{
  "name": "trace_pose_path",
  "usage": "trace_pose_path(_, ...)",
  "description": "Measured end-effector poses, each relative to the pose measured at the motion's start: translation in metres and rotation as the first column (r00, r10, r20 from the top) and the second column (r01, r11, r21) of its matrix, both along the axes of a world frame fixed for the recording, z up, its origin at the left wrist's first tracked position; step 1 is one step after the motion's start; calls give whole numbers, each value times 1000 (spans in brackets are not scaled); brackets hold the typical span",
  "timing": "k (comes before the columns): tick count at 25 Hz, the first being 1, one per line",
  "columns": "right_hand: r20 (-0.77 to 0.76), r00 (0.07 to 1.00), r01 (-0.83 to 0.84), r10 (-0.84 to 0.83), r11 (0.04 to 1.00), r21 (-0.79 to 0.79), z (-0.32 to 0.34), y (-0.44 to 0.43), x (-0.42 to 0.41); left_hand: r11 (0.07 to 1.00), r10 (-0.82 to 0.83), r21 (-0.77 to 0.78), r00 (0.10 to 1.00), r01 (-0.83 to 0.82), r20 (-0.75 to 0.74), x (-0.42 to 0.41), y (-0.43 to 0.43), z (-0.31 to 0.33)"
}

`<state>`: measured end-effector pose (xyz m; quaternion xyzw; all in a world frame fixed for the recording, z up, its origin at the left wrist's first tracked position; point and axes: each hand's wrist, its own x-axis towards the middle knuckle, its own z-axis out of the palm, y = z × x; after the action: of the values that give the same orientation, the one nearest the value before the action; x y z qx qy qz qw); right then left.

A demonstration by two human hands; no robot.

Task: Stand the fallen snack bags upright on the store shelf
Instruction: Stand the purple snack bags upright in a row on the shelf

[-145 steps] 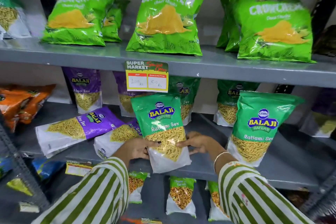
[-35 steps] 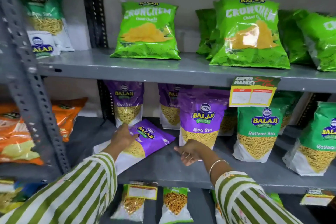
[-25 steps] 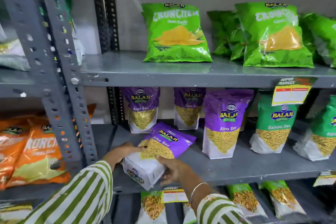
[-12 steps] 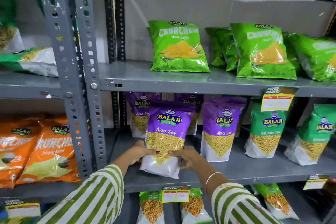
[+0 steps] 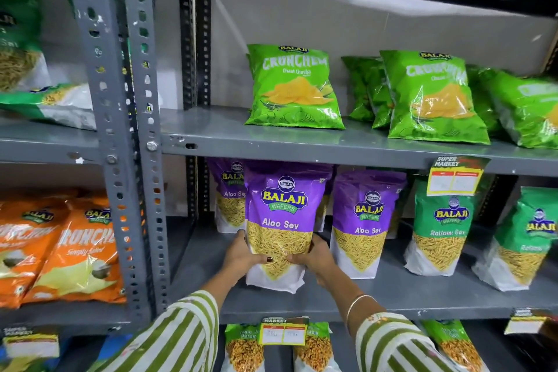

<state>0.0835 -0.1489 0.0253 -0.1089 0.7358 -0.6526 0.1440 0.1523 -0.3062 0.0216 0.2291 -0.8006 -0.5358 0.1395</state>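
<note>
A purple Aloo Sev bag (image 5: 282, 214) stands upright near the front of the grey middle shelf (image 5: 392, 296). My left hand (image 5: 241, 254) grips its left side and my right hand (image 5: 314, 254) its right side, thumbs across the clear window. A second purple Aloo Sev bag (image 5: 363, 220) stands upright just to its right, and another one (image 5: 228, 196) stands behind on the left. Two green Ratlami Sev bags (image 5: 439, 229) stand further right on the same shelf.
Green Crunchem bags (image 5: 294, 87) lean on the upper shelf (image 5: 211, 133). A perforated grey upright post (image 5: 133, 130) divides the racks; orange bags (image 5: 75, 251) fill the left rack. Yellow price tags (image 5: 454, 178) hang from shelf edges. More bags (image 5: 243, 347) sit on the shelf below.
Both hands lifted the purple bag from lying flat on the shelf and turned it upright; it now stands a little further back, still held at both sides.
</note>
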Motion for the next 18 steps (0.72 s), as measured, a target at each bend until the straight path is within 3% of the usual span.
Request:
trace_pose_path(8, -158, 987, 5, 15, 993, 121, -33, -25, -36, 991, 131, 23, 987, -129, -96, -23, -6, -29)
trace_pose_path(13, -138, 989, -39, 61, 987, 158, -49, -30, -45, 989, 143, 41, 987, -141, -71, -25, -16, -49)
trace_pose_path(18, -10, 990, -135, 140, 968, 211, -63, -27, -46, 990, 54, 127, 998, -58, 37, -22, -23, -60)
